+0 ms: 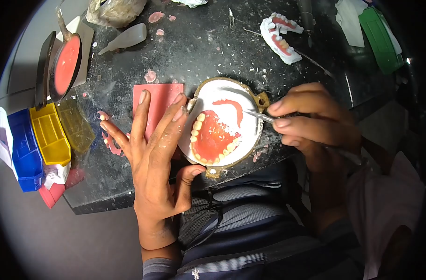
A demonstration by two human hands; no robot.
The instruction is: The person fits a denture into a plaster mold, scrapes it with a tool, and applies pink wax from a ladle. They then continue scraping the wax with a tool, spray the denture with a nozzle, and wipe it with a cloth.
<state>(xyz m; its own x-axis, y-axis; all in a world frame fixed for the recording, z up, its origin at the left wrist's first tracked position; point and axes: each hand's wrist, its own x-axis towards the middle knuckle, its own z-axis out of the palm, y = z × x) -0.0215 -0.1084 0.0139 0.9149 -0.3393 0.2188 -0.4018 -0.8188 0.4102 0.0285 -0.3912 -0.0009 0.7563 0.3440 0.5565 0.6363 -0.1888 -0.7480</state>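
Note:
A brass dental flask (213,173) filled with white plaster (207,95) lies at the table's front edge. Set in the plaster is a pink wax denture (216,135) with a row of cream teeth; a curved pink wax strip (237,110) lies above it. My left hand (157,163) has its fingers spread beside the flask, partly over a pink wax sheet (158,109), with the thumb near the flask's lower lug. In my right hand (315,119) a slim metal carving tool (258,115) is pinched, its tip over the plaster's right side.
At the left are a pan of pink wax (67,65), a yellow tray (49,133) and a blue tray (25,149). A plaster model with teeth (279,39) stands at the back right, near a green tray (380,39). A translucent bottle (126,37) and wax scraps lie further back.

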